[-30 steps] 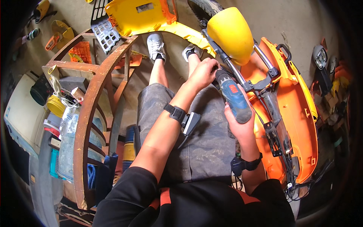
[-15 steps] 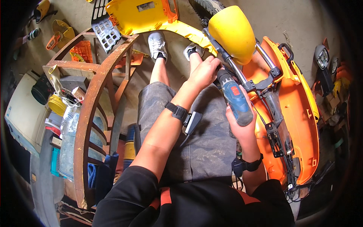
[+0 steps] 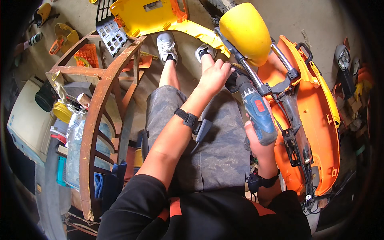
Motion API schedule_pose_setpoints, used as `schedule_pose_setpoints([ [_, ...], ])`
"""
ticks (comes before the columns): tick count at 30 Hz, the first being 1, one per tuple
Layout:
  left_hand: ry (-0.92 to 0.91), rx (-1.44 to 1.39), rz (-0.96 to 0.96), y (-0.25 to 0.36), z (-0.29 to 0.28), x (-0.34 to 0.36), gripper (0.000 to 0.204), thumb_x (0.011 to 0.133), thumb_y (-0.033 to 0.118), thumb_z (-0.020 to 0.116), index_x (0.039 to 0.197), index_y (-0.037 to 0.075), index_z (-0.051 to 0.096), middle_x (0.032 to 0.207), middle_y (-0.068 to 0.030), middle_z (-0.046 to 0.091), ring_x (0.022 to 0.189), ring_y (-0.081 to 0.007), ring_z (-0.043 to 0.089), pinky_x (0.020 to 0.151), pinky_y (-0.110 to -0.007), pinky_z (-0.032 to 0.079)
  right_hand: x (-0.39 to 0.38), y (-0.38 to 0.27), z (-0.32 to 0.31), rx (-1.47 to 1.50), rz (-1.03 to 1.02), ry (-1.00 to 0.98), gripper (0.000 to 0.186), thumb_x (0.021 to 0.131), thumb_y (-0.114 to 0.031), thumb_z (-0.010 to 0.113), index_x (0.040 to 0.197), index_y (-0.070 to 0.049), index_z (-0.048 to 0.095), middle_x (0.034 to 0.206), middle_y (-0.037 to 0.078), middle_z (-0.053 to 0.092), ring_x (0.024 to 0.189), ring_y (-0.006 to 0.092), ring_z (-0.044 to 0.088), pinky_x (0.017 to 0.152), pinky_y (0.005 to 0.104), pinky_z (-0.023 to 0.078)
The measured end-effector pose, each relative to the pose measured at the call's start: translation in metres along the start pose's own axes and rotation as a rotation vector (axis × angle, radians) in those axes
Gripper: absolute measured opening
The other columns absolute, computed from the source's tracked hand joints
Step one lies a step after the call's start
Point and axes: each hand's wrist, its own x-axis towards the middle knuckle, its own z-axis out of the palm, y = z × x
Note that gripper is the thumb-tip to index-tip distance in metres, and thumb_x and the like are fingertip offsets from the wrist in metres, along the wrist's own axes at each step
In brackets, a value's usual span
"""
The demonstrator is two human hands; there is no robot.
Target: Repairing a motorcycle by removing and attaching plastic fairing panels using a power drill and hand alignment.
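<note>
My right hand (image 3: pixel 260 146) is wrapped round a blue cordless drill (image 3: pixel 259 116) with a red patch on its body. The drill's dark chuck points up and to the left, toward my left hand. My left hand (image 3: pixel 215 75) is closed, its fingertips pinched at a dark part (image 3: pixel 231 85) beside the chuck; what they hold is hidden. Just beyond and to the right stands a metal fork (image 3: pixel 251 75) with a yellow mudguard (image 3: pixel 245 34) between its tubes. An orange body panel (image 3: pixel 316 132) leans along the right of the fork and its dark stem (image 3: pixel 291 110).
A brown wooden chair frame (image 3: pixel 105 88) lies at my left, with a black perforated panel (image 3: pixel 110 34) on its far end. A yellow panel (image 3: pixel 146 18) with a curved strip lies ahead of my shoes. Bottles and tubs (image 3: pixel 64 112) crowd the left; loose parts (image 3: pixel 343 60) lie far right.
My right hand and the drill have moved to the right, the chuck drawing away from my left fingertips. The left hand stays almost in place, still closed.
</note>
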Motion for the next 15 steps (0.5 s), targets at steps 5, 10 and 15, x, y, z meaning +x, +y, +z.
schedule_pose_setpoints([
  [5,-0.114,0.156,0.062,0.001,-0.007,-0.012,0.022,0.089,0.024,0.059,0.08,0.004,0.055,0.071,-0.0088,0.052,0.067,-0.0285,0.058,0.061,-0.038,0.048,-0.014,0.006,-0.006,0.148,0.157,0.0,0.063,0.081,0.005,0.057,0.141,0.0,0.037,0.11,0.012,0.061,0.09,0.0153,0.061,0.074,0.0272,0.051],
  [10,-0.151,0.353,0.243,-0.006,-0.007,0.004,0.018,0.087,0.021,0.057,0.079,0.005,0.054,0.069,-0.0068,0.052,0.065,-0.0247,0.059,0.058,-0.037,0.047,-0.021,0.022,-0.009,0.124,0.212,0.027,0.062,0.083,0.004,0.058,0.141,-0.001,0.037,0.107,0.012,0.062,0.084,0.013,0.06,0.069,0.0264,0.051],
  [15,-0.14,0.479,0.113,0.002,0.019,0.025,0.011,0.083,0.017,0.055,0.083,0.005,0.055,0.074,-0.0077,0.057,0.064,-0.0209,0.062,0.06,-0.035,0.045,-0.026,0.025,-0.002,0.227,0.264,0.088,0.044,0.084,0.004,0.058,0.127,0.002,0.05,0.101,0.011,0.065,0.075,0.0116,0.06,0.066,0.0258,0.05],
])
